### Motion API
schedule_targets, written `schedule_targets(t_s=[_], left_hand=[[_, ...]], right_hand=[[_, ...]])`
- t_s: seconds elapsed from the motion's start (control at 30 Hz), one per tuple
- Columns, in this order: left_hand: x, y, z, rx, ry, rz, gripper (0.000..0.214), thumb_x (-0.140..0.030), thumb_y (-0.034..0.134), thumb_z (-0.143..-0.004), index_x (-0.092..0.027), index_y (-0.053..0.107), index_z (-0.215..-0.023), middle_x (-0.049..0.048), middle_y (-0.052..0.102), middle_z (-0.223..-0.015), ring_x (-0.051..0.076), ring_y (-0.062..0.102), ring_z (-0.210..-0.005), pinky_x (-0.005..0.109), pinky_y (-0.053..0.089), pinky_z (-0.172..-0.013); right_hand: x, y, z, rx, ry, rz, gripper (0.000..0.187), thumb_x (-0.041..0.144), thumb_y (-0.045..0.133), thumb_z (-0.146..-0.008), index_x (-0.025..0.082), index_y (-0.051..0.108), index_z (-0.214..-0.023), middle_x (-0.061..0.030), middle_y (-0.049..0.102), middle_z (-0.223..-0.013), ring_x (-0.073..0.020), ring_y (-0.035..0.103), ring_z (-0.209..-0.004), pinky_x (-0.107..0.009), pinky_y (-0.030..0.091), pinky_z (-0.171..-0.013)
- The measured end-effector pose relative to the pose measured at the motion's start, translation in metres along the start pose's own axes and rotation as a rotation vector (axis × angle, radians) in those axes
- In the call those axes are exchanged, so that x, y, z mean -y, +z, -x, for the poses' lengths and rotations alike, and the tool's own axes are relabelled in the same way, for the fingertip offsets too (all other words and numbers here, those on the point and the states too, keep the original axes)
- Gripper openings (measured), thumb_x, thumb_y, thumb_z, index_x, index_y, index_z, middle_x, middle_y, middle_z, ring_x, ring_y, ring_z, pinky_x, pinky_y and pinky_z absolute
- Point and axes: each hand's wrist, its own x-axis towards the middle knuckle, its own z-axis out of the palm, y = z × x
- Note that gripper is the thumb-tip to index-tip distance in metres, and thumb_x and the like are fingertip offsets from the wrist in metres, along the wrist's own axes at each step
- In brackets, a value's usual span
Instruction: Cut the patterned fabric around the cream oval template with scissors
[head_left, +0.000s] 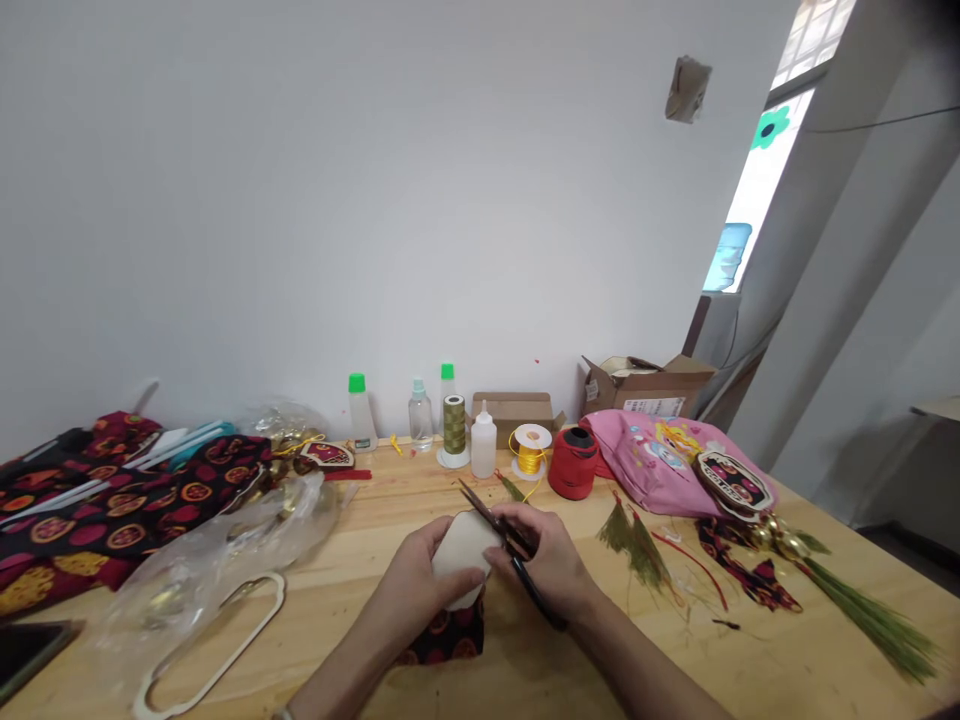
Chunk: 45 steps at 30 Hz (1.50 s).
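From the head view, your left hand (431, 580) has its grip closed around a pale oval piece (461, 548), holding it just above a dark patterned fabric scrap (450, 635) that lies on the wooden bench (360, 600). Your right hand (551, 565) holds black scissors (506, 545), grip closed on the handles, blades pointing up and left across the oval piece's top edge. Behind your hands stand a red thread spool (574, 462), a yellow cord spool (531, 452), an olive thread cone (454, 425) and a small white bottle (484, 442). A clear plastic bag (225, 550) lies to the left, green tassels (637, 545) to the right.
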Motion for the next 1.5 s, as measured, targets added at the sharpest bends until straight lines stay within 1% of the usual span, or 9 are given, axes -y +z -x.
schedule_targets(t_s=[0.13, 0.23, 0.33, 0.4, 0.53, 0.67, 0.83, 1.27, 1.5], left_hand=[[-0.0054, -0.0021, -0.0007, -0.136, -0.079, 0.188, 0.041, -0.019, 0.073, -0.050, -0.013, 0.056, -0.087, 0.0012, 0.064, -0.066, 0.013, 0.056, -0.052, 0.018, 0.041, -0.042], [-0.0074, -0.0035, 0.0001, -0.116, -0.112, 0.339, 0.043, -0.025, 0.071, -0.056, -0.014, 0.055, -0.094, 0.0033, 0.065, -0.072, 0.011, 0.057, -0.052, 0.015, 0.037, -0.037], [-0.0079, -0.0046, 0.0006, -0.106, -0.102, 0.456, 0.041, -0.025, 0.071, -0.057, -0.012, 0.057, -0.093, 0.0032, 0.064, -0.072, 0.008, 0.055, -0.052, 0.014, 0.036, -0.038], [-0.0074, -0.0051, 0.0001, -0.095, -0.079, 0.454, 0.039, -0.027, 0.070, -0.059, -0.011, 0.057, -0.093, 0.0008, 0.062, -0.063, 0.005, 0.049, -0.045, 0.013, 0.033, -0.036], [-0.0049, -0.0035, -0.0007, -0.084, -0.052, 0.238, 0.040, -0.029, 0.067, -0.062, -0.010, 0.055, -0.095, -0.0019, 0.059, -0.055, 0.003, 0.040, -0.034, 0.013, 0.031, -0.033], [-0.0021, -0.0001, -0.0004, -0.029, -0.013, 0.155, 0.047, -0.023, 0.070, -0.056, -0.011, 0.051, -0.098, 0.0030, 0.061, -0.073, 0.010, 0.053, -0.052, 0.020, 0.046, -0.043], [0.0012, 0.0005, -0.0007, 0.044, -0.043, 0.247, 0.057, -0.017, 0.071, -0.054, -0.016, 0.047, -0.106, 0.0055, 0.060, -0.087, 0.014, 0.057, -0.062, 0.024, 0.049, -0.052], [0.0015, 0.0015, -0.0006, 0.036, -0.060, 0.285, 0.044, -0.010, 0.065, -0.053, -0.011, 0.053, -0.095, 0.0060, 0.061, -0.084, 0.014, 0.054, -0.067, 0.021, 0.046, -0.054], [-0.0017, 0.0013, 0.0040, 0.135, -0.082, 0.394, 0.045, -0.002, 0.056, -0.055, -0.012, 0.051, -0.099, 0.0060, 0.061, -0.088, 0.014, 0.055, -0.075, 0.022, 0.047, -0.063]], right_hand=[[0.0029, -0.0008, -0.0027, -0.058, 0.038, -0.182, 0.023, 0.026, 0.064, -0.061, 0.016, 0.057, -0.081, 0.0020, 0.056, -0.061, -0.0103, 0.052, -0.055, -0.020, 0.043, -0.052], [0.0011, -0.0012, -0.0039, -0.082, 0.057, -0.228, 0.024, 0.031, 0.064, -0.063, 0.016, 0.056, -0.080, 0.0040, 0.051, -0.057, -0.0058, 0.042, -0.043, -0.017, 0.036, -0.040], [-0.0020, -0.0006, -0.0039, -0.091, 0.068, -0.208, 0.028, 0.035, 0.062, -0.065, 0.015, 0.055, -0.083, 0.0033, 0.052, -0.057, -0.0053, 0.039, -0.041, -0.017, 0.033, -0.037], [-0.0023, -0.0001, -0.0035, -0.089, 0.069, -0.187, 0.028, 0.038, 0.060, -0.068, 0.015, 0.053, -0.082, 0.0030, 0.052, -0.057, -0.0051, 0.038, -0.040, -0.017, 0.032, -0.036], [0.0018, 0.0006, -0.0028, -0.117, 0.040, -0.168, 0.025, 0.040, 0.055, -0.072, 0.016, 0.050, -0.076, 0.0067, 0.045, -0.049, -0.0041, 0.034, -0.036, -0.017, 0.028, -0.035], [0.0044, 0.0013, -0.0028, -0.146, 0.038, -0.150, 0.023, 0.039, 0.054, -0.072, 0.017, 0.048, -0.076, 0.0096, 0.037, -0.042, -0.0048, 0.033, -0.035, -0.017, 0.026, -0.034], [0.0040, 0.0016, -0.0030, -0.188, 0.053, -0.144, 0.022, 0.038, 0.053, -0.072, 0.017, 0.049, -0.078, 0.0088, 0.038, -0.044, -0.0051, 0.033, -0.035, -0.017, 0.026, -0.033], [0.0050, 0.0021, -0.0012, -0.169, 0.039, -0.091, 0.021, 0.036, 0.052, -0.073, 0.017, 0.048, -0.078, 0.0086, 0.038, -0.046, -0.0057, 0.034, -0.037, -0.018, 0.026, -0.035], [0.0001, 0.0009, -0.0022, -0.168, 0.042, -0.139, 0.021, 0.038, 0.051, -0.074, 0.017, 0.047, -0.079, 0.0087, 0.040, -0.047, -0.0050, 0.035, -0.036, -0.017, 0.026, -0.035]])
